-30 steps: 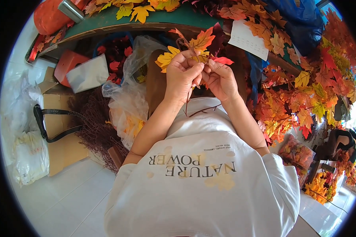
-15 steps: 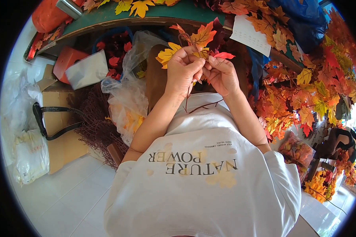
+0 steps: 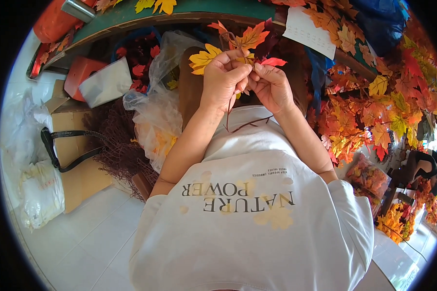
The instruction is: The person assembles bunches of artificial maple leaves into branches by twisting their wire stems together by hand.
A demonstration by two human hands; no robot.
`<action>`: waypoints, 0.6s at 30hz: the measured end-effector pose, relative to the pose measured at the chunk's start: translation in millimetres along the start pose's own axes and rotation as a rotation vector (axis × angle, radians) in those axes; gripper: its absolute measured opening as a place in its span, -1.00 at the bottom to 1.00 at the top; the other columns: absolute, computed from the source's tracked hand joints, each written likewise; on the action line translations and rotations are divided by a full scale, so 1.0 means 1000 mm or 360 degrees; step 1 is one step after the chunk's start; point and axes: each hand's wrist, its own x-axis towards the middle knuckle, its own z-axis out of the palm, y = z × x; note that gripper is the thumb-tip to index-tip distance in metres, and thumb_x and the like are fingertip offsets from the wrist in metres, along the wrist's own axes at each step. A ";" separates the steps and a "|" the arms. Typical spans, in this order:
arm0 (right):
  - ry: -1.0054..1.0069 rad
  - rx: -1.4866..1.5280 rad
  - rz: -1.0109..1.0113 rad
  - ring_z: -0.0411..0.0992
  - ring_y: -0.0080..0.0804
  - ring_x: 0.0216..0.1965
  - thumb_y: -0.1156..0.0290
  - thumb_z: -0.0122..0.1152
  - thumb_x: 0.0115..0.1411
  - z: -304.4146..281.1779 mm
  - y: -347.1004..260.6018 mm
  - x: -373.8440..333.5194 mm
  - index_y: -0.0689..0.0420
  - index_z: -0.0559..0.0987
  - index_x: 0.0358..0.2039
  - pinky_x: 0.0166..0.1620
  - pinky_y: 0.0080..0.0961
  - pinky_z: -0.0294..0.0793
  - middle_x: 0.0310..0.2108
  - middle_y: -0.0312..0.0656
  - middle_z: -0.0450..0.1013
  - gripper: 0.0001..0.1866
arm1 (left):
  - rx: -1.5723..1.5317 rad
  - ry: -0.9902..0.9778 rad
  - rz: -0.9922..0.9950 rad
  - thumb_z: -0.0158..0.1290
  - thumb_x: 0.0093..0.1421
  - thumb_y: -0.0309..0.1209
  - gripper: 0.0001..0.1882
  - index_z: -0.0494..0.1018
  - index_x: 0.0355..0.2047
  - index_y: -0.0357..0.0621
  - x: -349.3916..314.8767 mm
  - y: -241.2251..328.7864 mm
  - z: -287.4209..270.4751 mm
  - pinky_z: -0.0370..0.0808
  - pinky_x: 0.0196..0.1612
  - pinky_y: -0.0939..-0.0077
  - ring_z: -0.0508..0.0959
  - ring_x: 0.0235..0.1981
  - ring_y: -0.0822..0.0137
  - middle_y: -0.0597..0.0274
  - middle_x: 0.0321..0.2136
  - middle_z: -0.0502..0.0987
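Observation:
Both hands meet over my lap, fingertips pinched together on a branch of artificial maple leaves. My left hand [image 3: 223, 80] grips its brown stem [image 3: 228, 118], whose twiggy lower end hangs down against my shirt. My right hand [image 3: 273, 87] is closed, thumb and forefinger pressed at the same spot as the left fingertips. Whatever the right fingers pinch is too small to make out. A yellow leaf [image 3: 204, 59] sticks out left of the hands. Above them rises an orange leaf [image 3: 251, 37], and a red leaf [image 3: 274, 61] lies just over the right fingers.
A green-topped table [image 3: 189, 10] runs across in front, with a white paper sheet [image 3: 309, 32] at its edge. Clear plastic bags [image 3: 153, 116], dark brown bare stems [image 3: 119, 140] and a cardboard box [image 3: 77, 160] stand at left. Heaped autumn leaves [image 3: 364, 111] fill the right side.
The view has shifted slightly. Both hands keep their pinch on the leafy branch, with only tiny finger movement; nothing has been let go.

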 end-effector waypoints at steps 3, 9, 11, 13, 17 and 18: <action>-0.0080 -0.0166 -0.0086 0.41 -0.43 -0.49 0.47 0.11 0.16 -0.007 0.001 -0.001 0.28 0.47 -0.55 -0.41 -0.56 0.38 -0.52 -0.17 0.42 -0.82 | 0.0022 -0.0031 -0.0027 0.06 0.04 -0.66 -0.72 0.39 -0.19 -0.29 0.000 -0.001 0.002 0.10 -0.75 0.82 0.27 -0.75 0.62 0.36 -0.61 0.37; -0.0016 -0.0232 -0.0196 0.38 -0.52 -0.52 0.47 0.12 0.17 -0.002 0.001 -0.006 0.26 0.47 -0.54 -0.41 -0.58 0.36 -0.55 -0.23 0.42 -0.83 | 0.0167 -0.0075 0.0036 0.06 0.05 -0.66 -0.74 0.38 -0.21 -0.33 0.001 -0.004 0.005 0.19 -0.72 0.76 0.30 -0.76 0.61 0.35 -0.65 0.39; 0.0005 -0.0250 -0.0248 0.36 -0.54 -0.53 0.47 0.12 0.17 -0.003 0.003 -0.008 0.24 0.48 -0.53 -0.41 -0.59 0.36 -0.56 -0.26 0.42 -0.84 | 0.0190 -0.0095 0.0040 0.05 0.05 -0.65 -0.75 0.38 -0.21 -0.33 0.000 -0.005 0.005 0.18 -0.72 0.76 0.30 -0.76 0.61 0.36 -0.65 0.38; 0.0017 -0.0300 -0.0281 0.34 -0.57 -0.55 0.47 0.13 0.17 -0.006 0.004 -0.010 0.23 0.48 -0.54 -0.41 -0.62 0.33 -0.58 -0.28 0.41 -0.83 | 0.0229 -0.0090 0.0042 0.04 0.07 -0.65 -0.76 0.38 -0.21 -0.32 -0.001 -0.005 0.006 0.17 -0.73 0.77 0.29 -0.76 0.62 0.37 -0.64 0.38; 0.0064 -0.0412 -0.0365 0.28 -0.63 -0.61 0.45 0.17 0.15 -0.005 0.007 -0.009 0.24 0.51 -0.51 -0.52 -0.67 0.22 -0.61 -0.31 0.39 -0.85 | 0.0252 -0.0092 0.0078 0.05 0.08 -0.63 -0.76 0.39 -0.19 -0.32 0.001 -0.008 0.001 0.18 -0.72 0.78 0.30 -0.76 0.62 0.34 -0.61 0.41; 0.0060 -0.0419 -0.0386 0.28 -0.63 -0.61 0.45 0.17 0.15 -0.004 0.005 -0.008 0.24 0.51 -0.51 -0.52 -0.67 0.22 -0.61 -0.31 0.39 -0.85 | 0.0250 -0.0113 0.0087 0.05 0.08 -0.63 -0.76 0.39 -0.19 -0.32 0.001 -0.009 0.000 0.18 -0.72 0.78 0.30 -0.76 0.62 0.34 -0.61 0.41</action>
